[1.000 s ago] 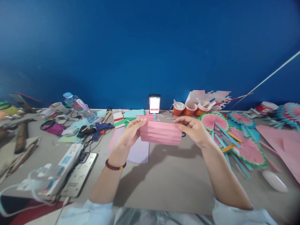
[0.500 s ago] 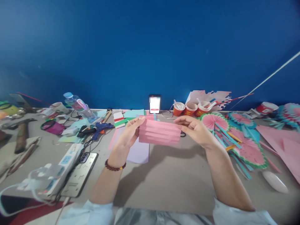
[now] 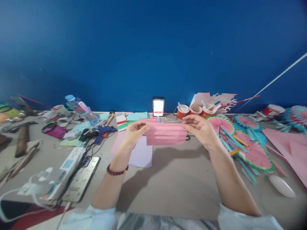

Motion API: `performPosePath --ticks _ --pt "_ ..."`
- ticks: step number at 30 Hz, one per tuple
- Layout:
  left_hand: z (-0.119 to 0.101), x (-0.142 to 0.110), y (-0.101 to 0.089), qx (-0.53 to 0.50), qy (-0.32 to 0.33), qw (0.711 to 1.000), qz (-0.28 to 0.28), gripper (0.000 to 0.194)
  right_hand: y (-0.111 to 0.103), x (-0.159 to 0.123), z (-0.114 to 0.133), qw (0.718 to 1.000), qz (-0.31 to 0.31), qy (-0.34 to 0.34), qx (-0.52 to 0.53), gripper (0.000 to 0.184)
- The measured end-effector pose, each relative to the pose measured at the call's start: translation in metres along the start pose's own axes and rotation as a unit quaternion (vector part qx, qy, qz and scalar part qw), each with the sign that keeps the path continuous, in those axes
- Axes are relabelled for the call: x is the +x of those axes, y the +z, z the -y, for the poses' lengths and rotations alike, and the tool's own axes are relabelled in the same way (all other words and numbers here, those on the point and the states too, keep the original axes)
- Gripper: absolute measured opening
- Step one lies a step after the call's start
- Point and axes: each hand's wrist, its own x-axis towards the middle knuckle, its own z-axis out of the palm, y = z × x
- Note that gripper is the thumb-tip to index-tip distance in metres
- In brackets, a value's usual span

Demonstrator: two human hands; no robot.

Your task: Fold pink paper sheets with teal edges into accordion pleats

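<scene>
A pink sheet of paper with crosswise pleats (image 3: 166,134) is held up above the table between my two hands. My left hand (image 3: 135,132) pinches its left edge between thumb and fingers. At the opposite edge, my right hand (image 3: 198,129) has thumb and fingertips closed on the upper right corner. Behind and below the pleated paper lies a lilac sheet (image 3: 142,156) on the table. Part of a black loop, perhaps a scissors handle (image 3: 188,138), shows just past the paper's right edge; the rest is hidden.
Paper fans (image 3: 255,150) and strips lie at the right, near a white mouse (image 3: 282,186). Red cups (image 3: 183,111) and an upright phone (image 3: 158,107) stand by the blue wall. A power strip (image 3: 67,171), a phone (image 3: 81,179), a blue glue gun (image 3: 103,132) and a bottle (image 3: 80,108) occupy the left.
The pleated paper has shifted slightly right and now hangs more level. My left hand has turned, its thumb now lying over the paper's edge. My right hand is slightly higher.
</scene>
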Motion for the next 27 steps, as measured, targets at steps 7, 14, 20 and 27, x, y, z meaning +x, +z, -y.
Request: performPosePath --ticks 7,14,20,27 --pt "0.000 0.000 0.002 -0.005 0.016 1.000 -0.022 0.029 -0.001 0.001 0.002 0.999 0.011 0.022 0.033 0.037" --pt "-0.002 0.001 -0.001 0.009 0.024 1.000 -0.013 0.028 -0.001 0.004 -0.001 0.999 0.003 0.013 0.036 0.034" --pt "-0.005 0.001 -0.008 0.027 0.031 0.999 0.016 0.027 -0.003 0.004 -0.002 0.999 0.009 -0.028 0.041 0.025" --pt "-0.010 -0.002 -0.010 0.015 0.060 0.998 0.013 0.024 -0.003 0.004 0.000 0.996 0.020 -0.073 0.039 0.015"
